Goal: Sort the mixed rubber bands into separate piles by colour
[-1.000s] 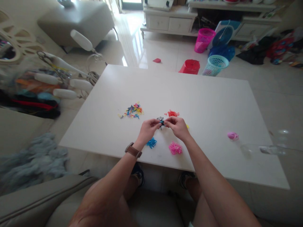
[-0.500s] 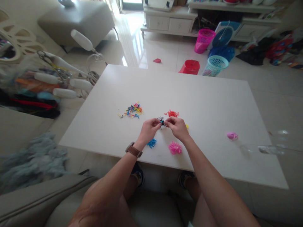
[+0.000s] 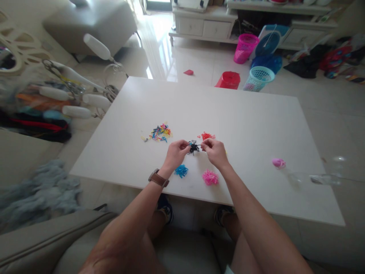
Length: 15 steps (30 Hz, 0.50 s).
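Note:
My left hand (image 3: 176, 153), with a brown watch on its wrist, and my right hand (image 3: 215, 152) rest over the white table (image 3: 251, 125), fingers pinched on either side of a small black pile of bands (image 3: 194, 147). What each pinch holds is too small to name. Around the hands lie a red pile (image 3: 207, 136), a blue pile (image 3: 181, 171), a pink pile (image 3: 210, 177) and a mixed-colour pile (image 3: 159, 133). A bit of yellow peeks out behind my right hand.
A pink lump (image 3: 278, 163) and a clear plastic bottle (image 3: 316, 178) lie at the table's right. Beyond the table stand a red tub (image 3: 228, 80), a teal basket (image 3: 258, 78) and a pink basket (image 3: 245, 47). White-handled tools (image 3: 85, 99) clutter the left.
My hands have drawn slightly apart, baring the black pile between them. The view has shifted a little.

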Motion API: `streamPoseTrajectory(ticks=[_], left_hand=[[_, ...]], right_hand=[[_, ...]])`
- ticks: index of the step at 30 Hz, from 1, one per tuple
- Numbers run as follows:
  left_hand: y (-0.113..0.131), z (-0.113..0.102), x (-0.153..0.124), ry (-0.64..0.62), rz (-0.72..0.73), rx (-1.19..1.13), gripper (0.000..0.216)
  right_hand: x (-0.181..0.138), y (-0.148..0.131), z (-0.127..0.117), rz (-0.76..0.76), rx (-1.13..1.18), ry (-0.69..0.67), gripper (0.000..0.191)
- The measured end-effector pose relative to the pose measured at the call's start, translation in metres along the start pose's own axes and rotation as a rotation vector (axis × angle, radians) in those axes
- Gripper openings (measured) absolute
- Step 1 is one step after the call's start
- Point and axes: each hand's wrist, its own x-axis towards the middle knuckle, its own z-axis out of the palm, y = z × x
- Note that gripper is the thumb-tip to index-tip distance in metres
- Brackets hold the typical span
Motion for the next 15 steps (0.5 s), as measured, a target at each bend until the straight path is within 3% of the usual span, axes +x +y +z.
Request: streamPoseTrajectory(ticks=[4, 8, 15], left_hand=[[-0.004, 0.005, -0.001, -0.059, 0.0, -0.029, 0.017], [-0.009, 0.002, 0.0, -0.03, -0.021, -0.017, 0.016], [-0.021, -0.006, 0.008, 0.084, -0.053, 0.258, 0.01]], right_hand=[[-0.003, 0.001, 0.009, -0.015, 0.014, -0.047, 0.014], [-0.001, 0.006, 0.008, 0.011, 0.109, -0.093, 0.019], [0.003, 0.012, 0.0, 0.036, 0.088, 0.011, 0.023]])
